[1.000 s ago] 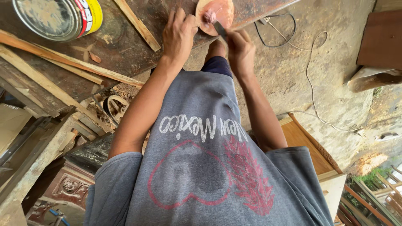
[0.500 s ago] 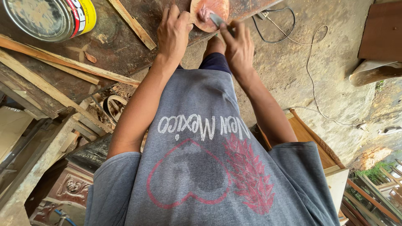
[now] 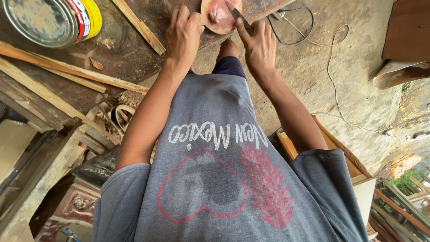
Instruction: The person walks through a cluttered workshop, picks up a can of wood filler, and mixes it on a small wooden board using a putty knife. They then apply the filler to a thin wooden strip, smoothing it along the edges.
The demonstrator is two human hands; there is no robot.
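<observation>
At the near edge of the dark, stained workbench (image 3: 134, 49), the left hand (image 3: 183, 33) lies with fingers curled against the rim of a round reddish wooden disc (image 3: 219, 15), steadying it. The right hand (image 3: 260, 45) is closed around a narrow blade (image 3: 235, 12), probably a carving knife or chisel, whose tip rests on the disc's face. A large paint can (image 3: 49, 20) stands at the bench's far left corner, with a loose wooden strip (image 3: 139, 26) lying between it and the left hand.
</observation>
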